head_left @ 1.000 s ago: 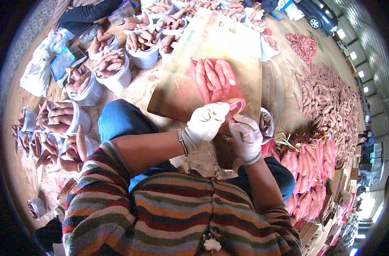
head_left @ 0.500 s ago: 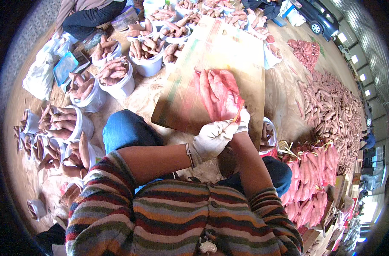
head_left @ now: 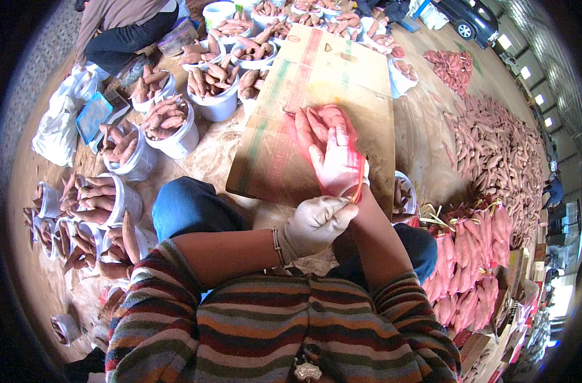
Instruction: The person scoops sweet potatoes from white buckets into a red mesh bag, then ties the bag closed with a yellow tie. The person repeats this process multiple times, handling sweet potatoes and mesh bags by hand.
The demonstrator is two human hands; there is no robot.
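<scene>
Pinching the rim of a red mesh bag [head_left: 353, 139], the white-gloved left hand [head_left: 316, 223] has its grip closed, thumb against curled fingers, just beside the right wrist. The white-gloved right hand [head_left: 334, 167] is inside the bag, its grip loose and fairly wide, with fingers stretched forward over the long, pinkish sweet potatoes [head_left: 316, 126] within. A thin metal bangle [head_left: 276, 247] circles the left wrist.

The bag lies on a tan cardboard sheet [head_left: 358, 80] with red and green stripes, in front of the person. A bent knee in blue denim [head_left: 190, 207] is to the left of the sheet's near edge, and a knitted cardigan [head_left: 256, 325] in multicoloured stripes covers the person's torso and upper arms.

Around the sheet's left and far sides, round white plastic buckets [head_left: 179, 143] hold more sweet potatoes. Near the right knee are filled pink-red net sacks [head_left: 460, 255], tied with pale strips; beyond them, loose sweet potatoes spread in a broad heap [head_left: 495, 147]. At the far left, a co-worker in dark trousers [head_left: 128, 48] sits near a blue rectangular tray [head_left: 93, 119] and a crumpled white plastic sack [head_left: 53, 133]. A dark car [head_left: 476, 27] is parked at the far right.
</scene>
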